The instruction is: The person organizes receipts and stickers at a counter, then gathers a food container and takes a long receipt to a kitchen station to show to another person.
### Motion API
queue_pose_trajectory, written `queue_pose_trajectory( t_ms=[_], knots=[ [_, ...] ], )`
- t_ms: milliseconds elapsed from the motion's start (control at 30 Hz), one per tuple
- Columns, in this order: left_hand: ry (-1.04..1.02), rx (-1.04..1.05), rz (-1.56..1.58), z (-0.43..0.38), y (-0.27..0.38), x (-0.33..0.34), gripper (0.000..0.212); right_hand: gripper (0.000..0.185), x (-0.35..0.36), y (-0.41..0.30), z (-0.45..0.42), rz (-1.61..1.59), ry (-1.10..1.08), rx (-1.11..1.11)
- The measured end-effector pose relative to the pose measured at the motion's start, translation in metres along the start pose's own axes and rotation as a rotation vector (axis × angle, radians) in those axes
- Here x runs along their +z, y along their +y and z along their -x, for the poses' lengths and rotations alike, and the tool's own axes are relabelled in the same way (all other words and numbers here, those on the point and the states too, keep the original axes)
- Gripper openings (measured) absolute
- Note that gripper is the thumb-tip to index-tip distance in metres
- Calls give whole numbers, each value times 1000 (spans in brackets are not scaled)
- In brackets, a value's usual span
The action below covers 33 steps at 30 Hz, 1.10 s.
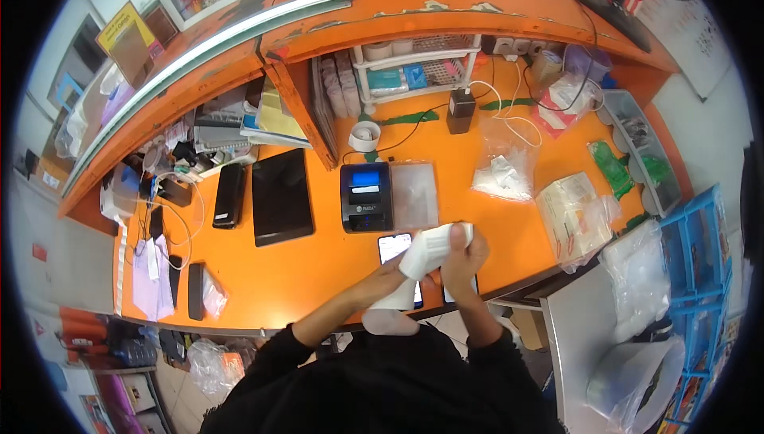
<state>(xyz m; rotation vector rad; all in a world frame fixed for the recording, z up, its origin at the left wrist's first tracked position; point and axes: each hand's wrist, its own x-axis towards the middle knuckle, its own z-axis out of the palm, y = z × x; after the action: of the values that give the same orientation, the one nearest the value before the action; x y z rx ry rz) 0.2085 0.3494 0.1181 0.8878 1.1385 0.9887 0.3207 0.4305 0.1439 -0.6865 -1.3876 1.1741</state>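
Observation:
A long white paper strip [427, 249] hangs in bent folds in front of my body, its lower end [391, 322] down by the table's front edge. My right hand [465, 258] pinches the strip's upper end, thumb on top. Partly behind the strip, my left hand [382, 282] holds its middle; its fingers are mostly hidden. Under my hands lies a smartphone with a lit screen [394, 245], partly covered. A second phone [452, 296] shows only in part beneath my right hand. Just beyond stands a black PANDA label printer [366, 198].
On the orange table [286, 279] lie a black tablet-like panel [282, 198], a black case [229, 196], a clear bag with white paper [504, 174] and a cardboard box [573, 213]. A paper roll [364, 135] sits behind the printer. A grey bin tray [641, 147] stands at right.

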Motion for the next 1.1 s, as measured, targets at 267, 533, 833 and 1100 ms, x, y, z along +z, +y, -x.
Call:
queue_pose_trajectory(
  t_ms=[267,533,833,1100],
  knots=[
    [683,268,-550,10,-41,13,35,35,30,55,54,-455,-123,457],
    [710,121,-356,28,-69,50,49,38,-6,68,62,-266,-406,555],
    [865,437,-171,91,-88,68,22,31,29,32,109,308,-364,351],
    [997,564,-169,209,-136,81,22,17,49,24,222,-483,-797,978]
  ],
)
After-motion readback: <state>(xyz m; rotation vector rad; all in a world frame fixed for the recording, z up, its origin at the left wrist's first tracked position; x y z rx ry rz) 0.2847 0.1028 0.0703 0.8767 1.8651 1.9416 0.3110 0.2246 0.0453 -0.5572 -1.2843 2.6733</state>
